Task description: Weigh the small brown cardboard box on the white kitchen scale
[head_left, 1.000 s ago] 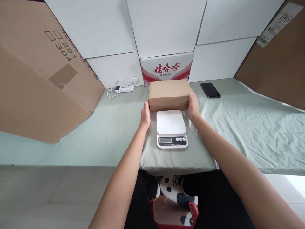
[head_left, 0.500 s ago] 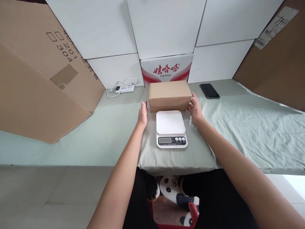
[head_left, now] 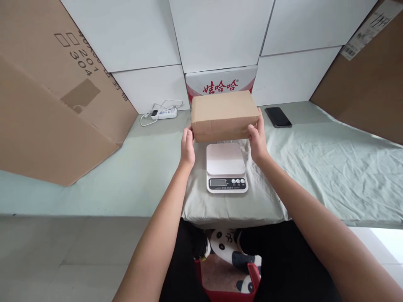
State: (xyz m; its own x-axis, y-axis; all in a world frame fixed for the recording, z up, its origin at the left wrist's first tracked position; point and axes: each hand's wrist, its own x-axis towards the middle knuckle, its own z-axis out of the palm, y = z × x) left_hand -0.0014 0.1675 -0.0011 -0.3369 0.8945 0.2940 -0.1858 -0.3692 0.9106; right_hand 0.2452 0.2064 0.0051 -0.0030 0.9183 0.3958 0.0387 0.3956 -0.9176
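A brown cardboard box (head_left: 224, 113) is held between my two hands, raised off the cloth just behind the scale. My left hand (head_left: 188, 147) grips its left end, and my right hand (head_left: 257, 136) grips the right end with the thumb on the front face. Below and nearer to me, a white digital kitchen scale (head_left: 226, 161) lies flat on the cloth with its platform bare. Its small display shows no digits that I can read. The fingers behind the box's ends are partly hidden.
The table has a pale green cloth (head_left: 151, 167). At the back left lies a white power bank (head_left: 165, 113) with a cable; at the back right, a black phone (head_left: 278, 117). Large cardboard panels (head_left: 56, 105) flank both sides. A red-and-white carton (head_left: 220, 82) stands behind.
My hands have closed on the cardboard box's ends and lifted it. The box now sits higher and nearer in view, covering more of the printed carton. The scale stays in place.
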